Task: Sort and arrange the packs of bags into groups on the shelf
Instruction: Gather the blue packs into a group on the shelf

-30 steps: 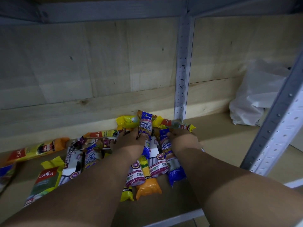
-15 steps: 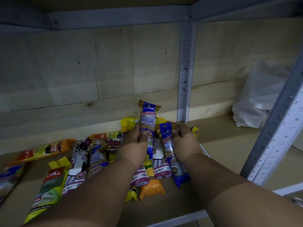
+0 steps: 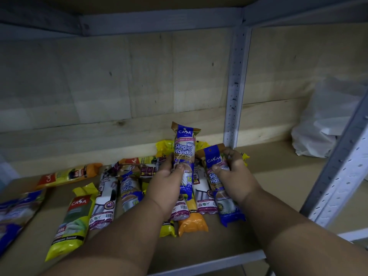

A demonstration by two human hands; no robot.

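Two blue-and-brown "Singlet Handle" garbage-bag packs are lifted over the middle of the shelf (image 3: 278, 176). The left hand (image 3: 166, 182) grips the upright pack (image 3: 184, 150), fingers curled round it; the right hand (image 3: 235, 176) grips the tilted pack (image 3: 216, 174). Yellow, orange and white packs (image 3: 103, 202) lie scattered beneath and toward the left edge.
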